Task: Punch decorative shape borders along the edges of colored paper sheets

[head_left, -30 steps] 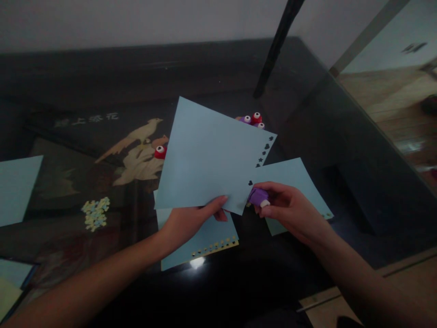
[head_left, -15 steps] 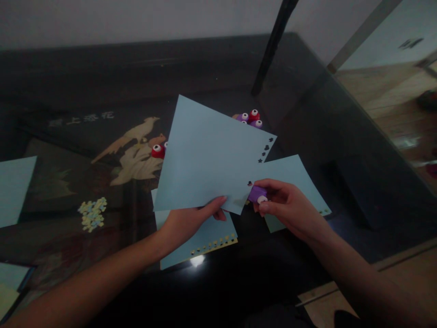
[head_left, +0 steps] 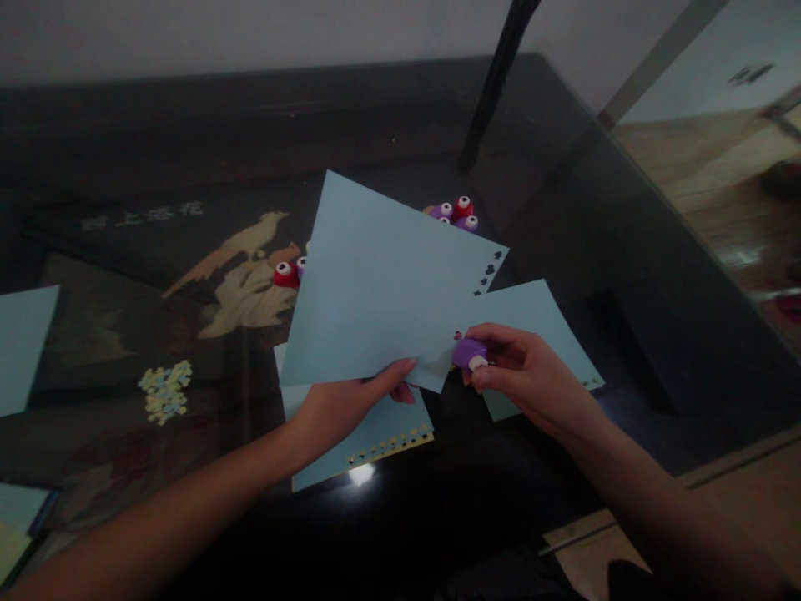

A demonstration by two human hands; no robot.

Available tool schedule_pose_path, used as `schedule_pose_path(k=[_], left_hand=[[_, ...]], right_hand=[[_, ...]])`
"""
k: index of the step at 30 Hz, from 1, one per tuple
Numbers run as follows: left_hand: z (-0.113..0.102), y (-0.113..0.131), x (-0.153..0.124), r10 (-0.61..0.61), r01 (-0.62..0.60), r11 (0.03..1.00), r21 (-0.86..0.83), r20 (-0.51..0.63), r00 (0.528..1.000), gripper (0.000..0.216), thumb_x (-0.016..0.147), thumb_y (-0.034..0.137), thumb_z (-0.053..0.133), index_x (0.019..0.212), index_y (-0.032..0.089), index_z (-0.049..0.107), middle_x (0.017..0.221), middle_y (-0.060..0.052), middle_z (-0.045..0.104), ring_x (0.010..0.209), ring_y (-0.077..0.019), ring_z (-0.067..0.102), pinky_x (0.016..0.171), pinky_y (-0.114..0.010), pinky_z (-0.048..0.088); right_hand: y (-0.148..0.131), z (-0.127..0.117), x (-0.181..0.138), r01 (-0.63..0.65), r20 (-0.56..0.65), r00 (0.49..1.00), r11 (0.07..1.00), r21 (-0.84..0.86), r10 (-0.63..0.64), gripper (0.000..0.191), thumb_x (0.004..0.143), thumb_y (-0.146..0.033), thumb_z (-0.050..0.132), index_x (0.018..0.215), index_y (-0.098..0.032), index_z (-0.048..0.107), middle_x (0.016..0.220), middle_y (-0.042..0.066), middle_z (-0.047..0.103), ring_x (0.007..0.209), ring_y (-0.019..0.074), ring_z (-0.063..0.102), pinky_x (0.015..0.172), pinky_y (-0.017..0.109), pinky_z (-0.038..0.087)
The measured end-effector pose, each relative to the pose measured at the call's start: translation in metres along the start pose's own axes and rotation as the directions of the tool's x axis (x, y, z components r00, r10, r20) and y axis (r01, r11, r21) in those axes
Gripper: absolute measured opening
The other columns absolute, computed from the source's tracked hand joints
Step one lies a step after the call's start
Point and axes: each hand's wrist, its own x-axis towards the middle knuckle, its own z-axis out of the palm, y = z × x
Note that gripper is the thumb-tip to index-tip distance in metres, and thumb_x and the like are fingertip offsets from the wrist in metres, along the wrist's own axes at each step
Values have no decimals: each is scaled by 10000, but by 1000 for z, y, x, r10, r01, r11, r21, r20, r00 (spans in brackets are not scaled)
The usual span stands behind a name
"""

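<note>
My left hand (head_left: 347,402) pinches the lower edge of a light blue sheet of paper (head_left: 375,284) and holds it tilted above the dark table. Small shapes are punched along the sheet's right edge (head_left: 488,271). My right hand (head_left: 526,376) is closed on a small purple craft punch (head_left: 469,352) set against the sheet's lower right edge. Under the hands lie two more blue sheets, one (head_left: 544,321) to the right, one (head_left: 375,438) below with a row of punched holes.
Several small red and purple punches sit behind the sheet (head_left: 456,210) and to its left (head_left: 284,273). A pile of punched paper bits (head_left: 163,391) lies at left. More blue sheets (head_left: 22,346) lie at the far left. A black pole (head_left: 494,79) rises at the back.
The purple punch in my right hand has slid a little up and left onto the sheet's edge, covering the lowest punched shape. The left hand holds the sheet steady.
</note>
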Motion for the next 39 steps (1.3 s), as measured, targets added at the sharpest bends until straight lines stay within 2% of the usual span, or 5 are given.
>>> schedule_pose_path(k=[4, 9, 22, 29, 39], left_hand=[[3, -1, -1, 4, -4, 1000, -20, 20, 1000, 396, 818, 454, 515, 500, 260, 649, 587, 24, 689, 648, -191, 640, 879, -320, 466], [6, -3, -3, 31, -31, 999, 22, 14, 999, 374, 806, 455, 533, 514, 264, 670, 611, 8, 703, 685, -211, 652, 928, -353, 448], [6, 0, -6, 2, -7, 993, 117, 43, 999, 385, 835, 460, 497, 544, 266, 658, 673, 40, 718, 729, -185, 642, 958, -321, 448], [6, 1, -6, -42, 37, 995, 87, 58, 997, 398, 842, 479, 481, 550, 261, 643, 681, 38, 712, 737, -194, 654, 971, -332, 441], [8, -2, -5, -70, 66, 995, 72, 58, 996, 406, 836, 500, 474, 554, 257, 635, 673, 30, 695, 728, -192, 652, 950, -358, 455]], right_hand=[[1, 1, 0, -5, 0, 1000, 1000, 18, 5, 343, 521, -187, 845, 823, -227, 687, 713, -34, 649, 624, 111, 583, 641, 272, 501], [5, 3, 1, 40, 41, 998, 999, 20, -40, 300, 553, -186, 830, 795, -222, 656, 748, -33, 642, 669, 116, 584, 710, 290, 502], [9, 6, 2, 29, 22, 999, 998, 64, -31, 349, 571, -281, 851, 849, -234, 645, 737, -37, 647, 632, 103, 580, 666, 274, 509], [11, 6, 2, 25, 27, 999, 997, 69, -27, 329, 608, -270, 839, 877, -248, 650, 754, -40, 667, 670, 119, 616, 728, 315, 516], [7, 11, 0, -39, -58, 997, 987, 155, 49, 362, 528, -207, 867, 839, -229, 683, 733, -45, 685, 648, 101, 609, 720, 292, 513]])
